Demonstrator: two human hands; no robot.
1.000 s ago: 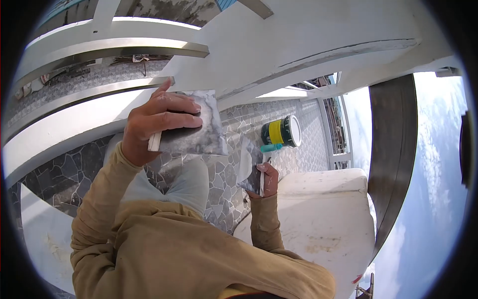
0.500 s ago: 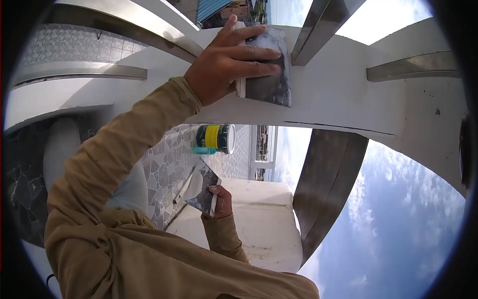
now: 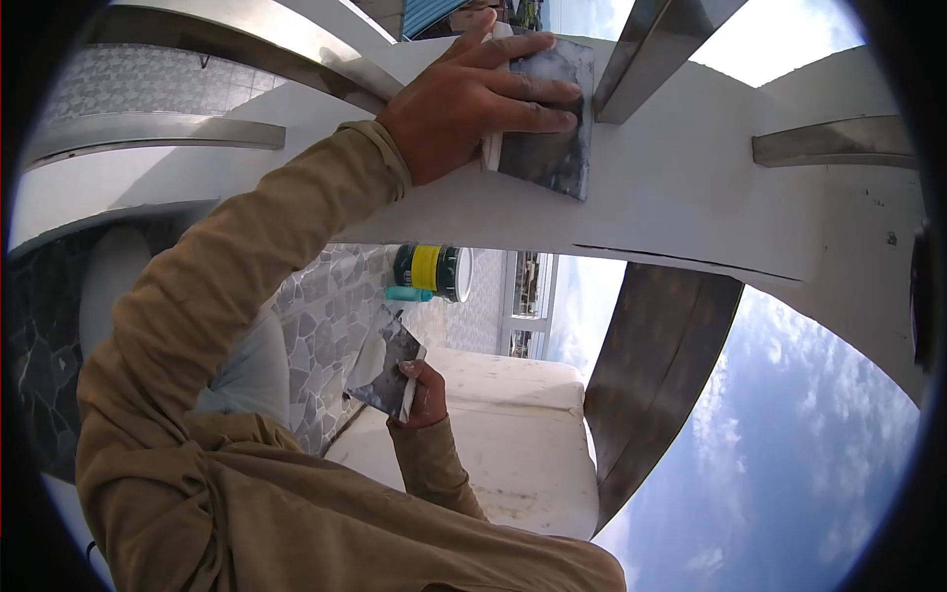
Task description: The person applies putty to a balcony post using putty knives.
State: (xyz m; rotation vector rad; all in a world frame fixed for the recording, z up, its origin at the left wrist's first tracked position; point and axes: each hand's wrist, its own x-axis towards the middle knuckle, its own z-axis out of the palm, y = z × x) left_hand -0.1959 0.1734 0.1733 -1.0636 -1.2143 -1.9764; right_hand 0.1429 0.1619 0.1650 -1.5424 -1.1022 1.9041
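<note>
The view lies on its side. My left hand (image 3: 464,104) grips a wide putty knife (image 3: 552,148) by its pale handle edge. Its fingers spread over the smeared grey blade, which lies against a white painted ledge (image 3: 681,178) beside a metal post (image 3: 656,54). The left thumb is hidden. Lower in the picture, my right hand (image 3: 426,393) holds a second wide putty knife (image 3: 383,395), thumb on the near face. White putty (image 3: 368,360) covers part of that blade. The right fingers behind it are hidden.
A dark green bucket (image 3: 446,271) with a yellow label stands on the stone-patterned floor (image 3: 330,286), a teal object (image 3: 406,294) beside it. More metal bars (image 3: 834,141) meet the white wall. A large whitish block (image 3: 493,434) is near my right arm. A dark curved panel (image 3: 661,345) stands against the sky.
The view has shifted slightly. My left hand and its putty knife have slid a little towards the picture's top along the ledge. My right hand has moved slightly left, tilting its putty knife.
</note>
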